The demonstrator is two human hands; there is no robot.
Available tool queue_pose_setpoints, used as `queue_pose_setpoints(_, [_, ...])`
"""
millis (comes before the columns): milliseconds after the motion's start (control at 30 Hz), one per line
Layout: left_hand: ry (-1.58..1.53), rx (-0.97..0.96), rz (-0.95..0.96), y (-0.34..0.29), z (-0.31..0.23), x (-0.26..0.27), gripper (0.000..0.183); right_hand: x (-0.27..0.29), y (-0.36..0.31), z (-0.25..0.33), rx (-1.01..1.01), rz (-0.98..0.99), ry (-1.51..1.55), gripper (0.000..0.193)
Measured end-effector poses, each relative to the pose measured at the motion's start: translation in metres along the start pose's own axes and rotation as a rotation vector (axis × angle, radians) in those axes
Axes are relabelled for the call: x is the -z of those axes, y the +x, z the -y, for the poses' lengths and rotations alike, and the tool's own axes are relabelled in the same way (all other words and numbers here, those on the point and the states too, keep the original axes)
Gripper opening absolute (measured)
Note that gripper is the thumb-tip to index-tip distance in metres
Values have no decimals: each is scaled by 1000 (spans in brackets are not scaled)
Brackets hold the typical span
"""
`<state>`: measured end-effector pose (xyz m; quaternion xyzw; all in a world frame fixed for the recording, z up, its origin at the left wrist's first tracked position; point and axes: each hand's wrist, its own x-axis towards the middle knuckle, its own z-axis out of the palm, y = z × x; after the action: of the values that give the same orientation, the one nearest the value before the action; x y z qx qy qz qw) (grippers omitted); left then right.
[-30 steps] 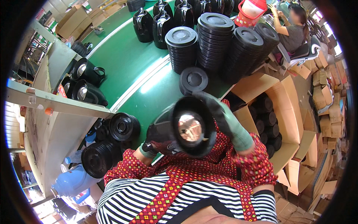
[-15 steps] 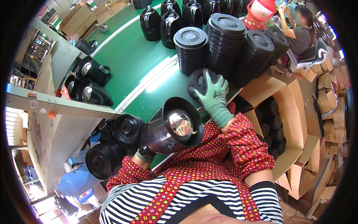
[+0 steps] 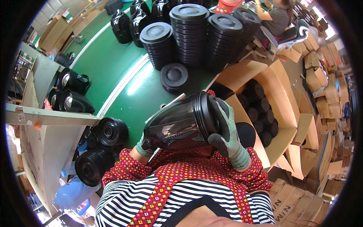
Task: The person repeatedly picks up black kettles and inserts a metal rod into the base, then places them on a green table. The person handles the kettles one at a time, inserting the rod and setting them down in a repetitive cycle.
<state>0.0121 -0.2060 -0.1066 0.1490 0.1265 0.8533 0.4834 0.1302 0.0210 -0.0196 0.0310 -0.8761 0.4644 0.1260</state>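
A glossy black jug (image 3: 172, 123) lies tilted across my front, its wide end toward the right. My left hand (image 3: 143, 146), in a green glove, is closed on the jug's narrower end near the handle; the jug hides most of its fingers. Against the wide end sits a black round lid (image 3: 204, 115). Dark-palmed and green-backed, my gloved right hand (image 3: 227, 134) is wrapped round that lid's outer face. Just beyond the jug, a short stack of black round lids (image 3: 174, 76) rests on the green table (image 3: 124, 85).
Tall stacks of black lids (image 3: 189, 34) and several upright black jugs (image 3: 121, 26) stand at the back. More jugs (image 3: 73, 101) lie at the left, above black round parts (image 3: 92, 164). An open carton (image 3: 280, 109) of black pieces is at right. Another person (image 3: 276, 19) sits beyond.
My right hand has left the small stack with a lid and come to the jug's wide end, which the lid now covers. The jug has turned; the view has shifted rightward.
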Motion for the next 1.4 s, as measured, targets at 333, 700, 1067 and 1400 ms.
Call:
queue_pose_setpoints(333, [216,272,-109,13,24,35,51,45,-40,-13,184,-13,16,103])
queue_pose_setpoints(700, [1875,-545,-141,28,-19,-71,43,107,-62,-48,-565,352,268,55])
queue_pose_setpoints(1067, [1903,-553,29,40,-17,-74,53,55,-53,-24,-639,-135,1182,77])
queue_pose_setpoints(1400, [1508,-327,-95,52,-8,-62,48,44,-65,-15,-318,-387,885,58])
